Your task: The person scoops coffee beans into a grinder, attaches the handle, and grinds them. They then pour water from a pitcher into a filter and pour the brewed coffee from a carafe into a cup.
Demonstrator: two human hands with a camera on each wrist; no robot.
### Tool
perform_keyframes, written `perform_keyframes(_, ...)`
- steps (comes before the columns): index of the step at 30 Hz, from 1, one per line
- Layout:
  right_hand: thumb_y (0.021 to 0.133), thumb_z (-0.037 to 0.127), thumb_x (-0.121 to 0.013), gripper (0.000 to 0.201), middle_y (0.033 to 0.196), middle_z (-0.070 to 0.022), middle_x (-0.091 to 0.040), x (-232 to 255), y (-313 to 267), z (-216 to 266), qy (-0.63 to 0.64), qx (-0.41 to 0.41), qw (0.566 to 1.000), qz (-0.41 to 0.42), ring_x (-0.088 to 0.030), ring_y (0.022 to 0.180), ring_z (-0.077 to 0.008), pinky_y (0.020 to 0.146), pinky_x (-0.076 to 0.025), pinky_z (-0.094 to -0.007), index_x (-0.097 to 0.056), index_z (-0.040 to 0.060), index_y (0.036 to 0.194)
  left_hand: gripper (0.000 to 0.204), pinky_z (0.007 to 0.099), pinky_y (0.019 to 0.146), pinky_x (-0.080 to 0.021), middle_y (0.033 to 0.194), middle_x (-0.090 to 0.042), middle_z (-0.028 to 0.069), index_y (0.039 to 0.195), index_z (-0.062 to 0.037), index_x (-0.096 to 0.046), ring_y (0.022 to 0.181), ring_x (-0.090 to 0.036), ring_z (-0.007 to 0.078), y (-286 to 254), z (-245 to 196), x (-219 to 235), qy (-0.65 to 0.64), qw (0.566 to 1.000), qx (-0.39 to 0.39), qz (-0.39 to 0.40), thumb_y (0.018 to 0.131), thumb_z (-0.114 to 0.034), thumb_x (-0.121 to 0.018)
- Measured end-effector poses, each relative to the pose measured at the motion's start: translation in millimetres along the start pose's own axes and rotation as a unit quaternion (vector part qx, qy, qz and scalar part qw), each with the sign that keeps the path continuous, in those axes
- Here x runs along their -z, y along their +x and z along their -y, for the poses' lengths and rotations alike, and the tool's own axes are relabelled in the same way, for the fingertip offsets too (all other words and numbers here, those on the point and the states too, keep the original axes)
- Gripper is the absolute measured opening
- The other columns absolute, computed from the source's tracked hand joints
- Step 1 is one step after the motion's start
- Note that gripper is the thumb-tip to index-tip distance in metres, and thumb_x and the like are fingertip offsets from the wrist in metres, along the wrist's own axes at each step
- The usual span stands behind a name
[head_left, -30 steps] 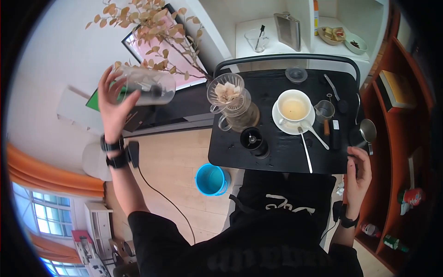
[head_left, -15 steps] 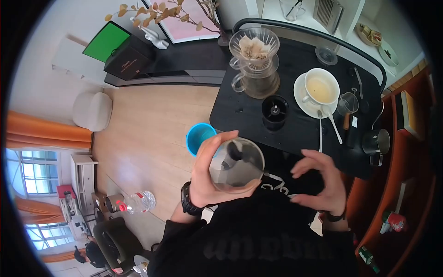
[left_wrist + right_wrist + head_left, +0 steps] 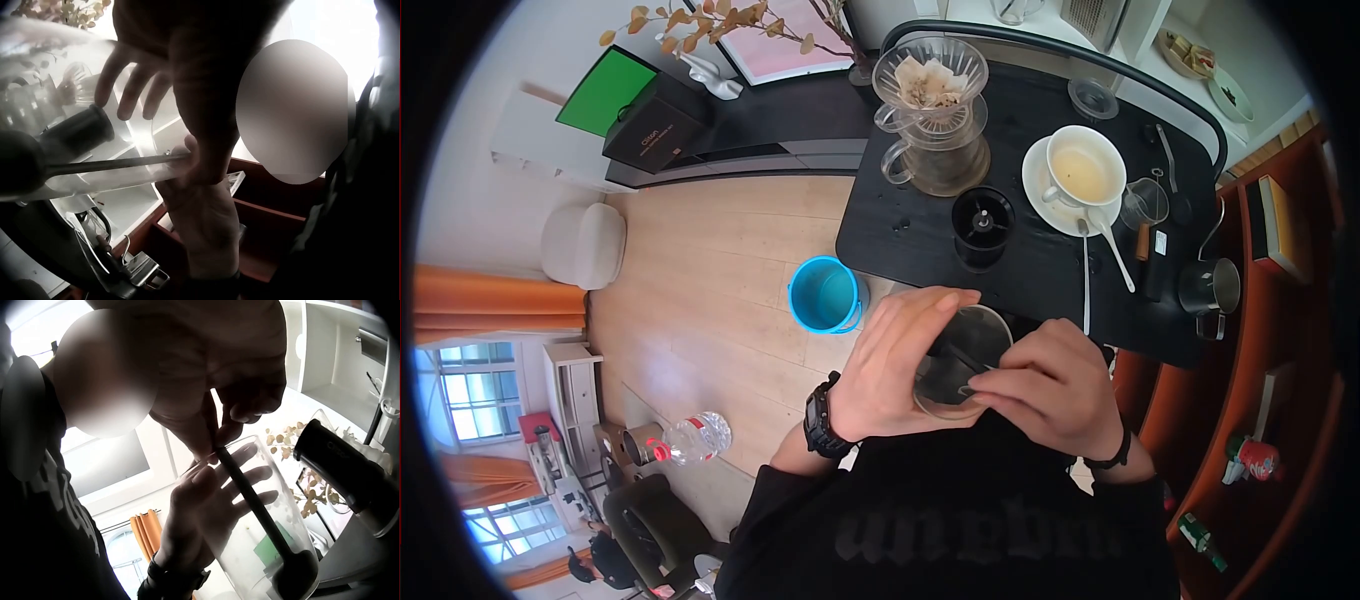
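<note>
My left hand (image 3: 895, 360) grips a clear cylindrical jar (image 3: 250, 550) just in front of the table's near edge, its fingers spread round the wall. Reaching over the rim, my right hand (image 3: 1055, 388) pinches the upper end of a dark long-handled spoon (image 3: 250, 497). The spoon's round bowl lies down inside the jar, plain through the wall in the right wrist view. Closest to the hands on the table is an open black coffee grinder cylinder (image 3: 983, 225). Behind it stands a glass coffee server (image 3: 945, 165) topped by a clear dripper (image 3: 930, 85) with a paper filter.
A white cup (image 3: 1085, 165) of pale liquid sits on a saucer with a white spoon (image 3: 1118, 255). Right of it are a small glass jug (image 3: 1145, 203) and a metal pitcher (image 3: 1210, 287). A blue bucket (image 3: 827, 295) stands on the floor left of the table.
My left hand has brought the jar from the far left to the front of my body. My right hand has come from the table's right edge to the jar and taken the spoon's handle.
</note>
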State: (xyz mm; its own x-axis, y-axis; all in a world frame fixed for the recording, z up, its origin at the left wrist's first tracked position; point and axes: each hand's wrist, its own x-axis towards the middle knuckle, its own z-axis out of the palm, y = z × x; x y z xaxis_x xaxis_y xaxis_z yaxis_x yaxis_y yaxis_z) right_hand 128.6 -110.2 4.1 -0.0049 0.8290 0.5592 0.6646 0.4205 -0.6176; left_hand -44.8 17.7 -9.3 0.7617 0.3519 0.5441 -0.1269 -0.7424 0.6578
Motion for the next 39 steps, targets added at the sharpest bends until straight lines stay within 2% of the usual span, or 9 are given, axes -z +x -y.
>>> perform_keyframes(5, 0.077, 0.013, -0.072, 0.015, 0.079, -0.0007, -0.055, -3, 6, 3, -0.061, 0.093, 0.991, 0.067, -0.052, 0.065, -0.0169, 0.056, -0.039, -0.0309, -0.068, 0.0093, 0.090, 0.074, 0.0478, 0.096, -0.047, 0.129, -0.059, 0.0162, 0.131, 0.0013, -0.053, 0.111, -0.060, 0.0344, 10, -7, 5, 0.056, 0.996, -0.020, 0.074, 0.066, -0.020, -0.082)
perform_keyframes(8, 0.077, 0.014, -0.071, 0.012, 0.079, -0.0009, -0.055, 4, 16, 1, -0.085, 0.113, 0.989, -0.035, -0.052, 0.064, -0.0167, 0.054, -0.038, -0.0301, -0.067, 0.0086, 0.087, 0.062, 0.0484, 0.096, -0.049, 0.126, -0.060, 0.0165, 0.124, 0.0016, -0.058, 0.111, -0.061, 0.0331, 12, -13, -4, 0.111, 0.987, -0.099, 0.060, 0.071, -0.022, -0.078)
perform_keyframes(9, 0.079, 0.009, -0.070, 0.010, 0.077, -0.0027, -0.055, 7, 15, 0, -0.101, 0.091, 0.991, 0.004, -0.055, 0.067, -0.0188, 0.056, -0.042, -0.0309, -0.067, 0.0072, 0.088, 0.090, 0.0507, 0.093, -0.050, 0.126, -0.060, 0.0233, 0.135, 0.0013, -0.041, 0.110, -0.061, 0.0407, 12, -14, -2, 0.144, 0.978, -0.117, 0.091, 0.065, -0.025, -0.090)
perform_keyframes(13, 0.088, 0.007, -0.064, 0.007, 0.077, -0.0080, -0.066, -6, 4, 8, 0.030, -0.088, 0.996, -0.013, -0.063, 0.064, -0.0182, 0.058, -0.049, -0.0290, -0.067, 0.0020, 0.093, 0.072, 0.0489, 0.094, -0.050, 0.124, -0.061, 0.0208, 0.127, 0.0019, -0.050, 0.109, -0.062, 0.0378, 15, -11, -2, 0.152, 0.980, -0.108, 0.071, 0.068, -0.020, -0.086)
perform_keyframes(15, 0.094, 0.007, -0.060, 0.012, 0.077, -0.0113, -0.071, -3, 2, 11, 0.177, -0.239, 0.954, -0.033, -0.066, 0.062, -0.0166, 0.060, -0.052, -0.0274, -0.067, -0.0013, 0.096, 0.060, 0.0465, 0.097, -0.049, 0.121, -0.063, 0.0163, 0.124, 0.0016, -0.057, 0.109, -0.062, 0.0331, 13, -6, -8, 0.135, 0.987, -0.087, 0.029, 0.072, -0.017, -0.080)
perform_keyframes(19, 0.103, 0.018, -0.052, 0.027, 0.078, -0.0147, -0.074, 20, -14, -2, 0.324, -0.395, 0.844, -0.159, -0.068, 0.064, -0.0120, 0.057, -0.053, -0.0239, -0.065, -0.0046, 0.099, 0.099, 0.0416, 0.095, -0.050, 0.120, -0.062, 0.0208, 0.142, 0.0022, -0.035, 0.109, -0.064, 0.0337, 7, -3, 9, 0.091, 0.995, 0.037, 0.003, 0.062, -0.014, -0.090)
perform_keyframes(23, 0.104, 0.018, -0.051, 0.026, 0.073, -0.0125, -0.069, 36, -38, -9, 0.300, -0.354, 0.821, -0.333, -0.068, 0.062, -0.0148, 0.057, -0.049, -0.0218, -0.063, -0.0047, 0.099, 0.125, 0.0409, 0.097, -0.050, 0.134, -0.048, 0.0229, 0.152, -0.0061, -0.012, 0.114, -0.060, 0.0290, -8, 10, 10, 0.022, 0.995, 0.081, -0.062, 0.057, -0.010, -0.093)
perform_keyframes(28, 0.104, 0.020, -0.053, 0.028, 0.072, -0.0122, -0.068, 36, -34, -15, 0.075, -0.255, 0.873, -0.408, -0.066, 0.065, -0.0129, 0.060, -0.047, -0.0212, -0.064, -0.0051, 0.103, 0.123, 0.0411, 0.097, -0.051, 0.136, -0.046, 0.0236, 0.152, -0.0060, -0.014, 0.117, -0.058, 0.0293, -10, 18, 10, -0.018, 0.994, 0.082, -0.067, 0.057, -0.011, -0.093)
perform_keyframes(39, 0.088, 0.003, -0.069, 0.016, 0.078, -0.0132, -0.069, 26, -27, -27, -0.072, -0.128, 0.949, -0.277, -0.064, 0.069, -0.0183, 0.062, -0.047, -0.0245, -0.071, -0.0084, 0.099, 0.121, 0.0408, 0.096, -0.051, 0.135, -0.048, 0.0240, 0.150, -0.0039, -0.019, 0.115, -0.060, 0.0297, -12, 21, 8, -0.009, 0.995, 0.085, -0.061, 0.056, -0.012, -0.094)
